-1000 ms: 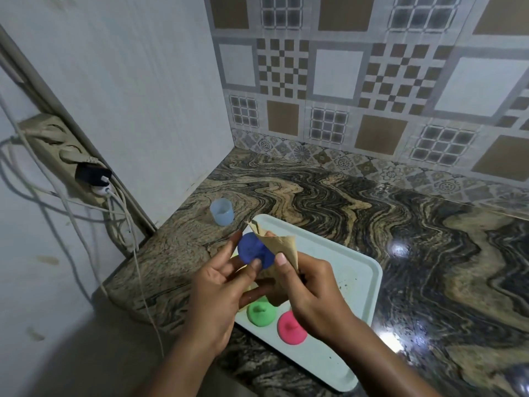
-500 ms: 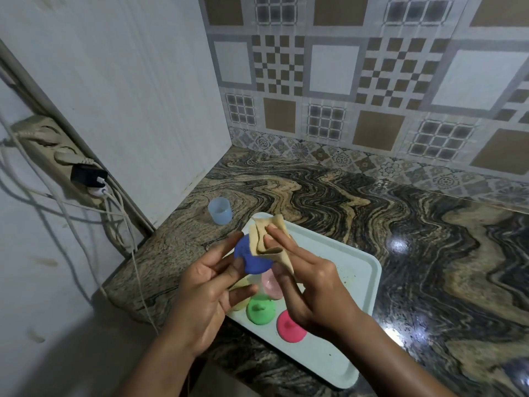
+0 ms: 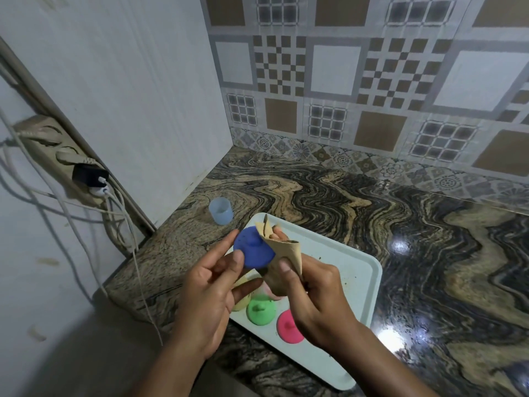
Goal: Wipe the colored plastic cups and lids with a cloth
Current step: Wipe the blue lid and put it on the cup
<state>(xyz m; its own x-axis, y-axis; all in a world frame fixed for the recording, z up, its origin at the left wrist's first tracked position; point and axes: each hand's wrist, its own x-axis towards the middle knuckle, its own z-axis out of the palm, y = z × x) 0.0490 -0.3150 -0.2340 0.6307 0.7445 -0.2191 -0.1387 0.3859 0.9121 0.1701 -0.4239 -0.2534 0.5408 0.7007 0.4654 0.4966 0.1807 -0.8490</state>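
Note:
My left hand (image 3: 209,290) pinches a blue round lid (image 3: 252,247) by its edge, holding it above the pale tray (image 3: 355,270). My right hand (image 3: 312,293) grips a tan cloth (image 3: 286,253) folded against the lid's right side. Below my hands on the tray lie a green lid (image 3: 261,310), a pink lid (image 3: 287,328), a yellow lid (image 3: 243,302) and a pale pink piece (image 3: 270,290), all partly hidden. A light blue cup (image 3: 220,210) stands on the counter beyond the tray's far left corner.
The marbled stone counter (image 3: 400,224) runs right to a tiled back wall. A white side panel (image 3: 143,96) closes the left side. A power strip (image 3: 57,156) with plugged chargers and hanging cables (image 3: 120,224) sits at the left, near the counter's edge.
The cloth has slid from the lid's face to its right edge, so more of the blue lid shows. My right hand's fingers have curled back around the cloth.

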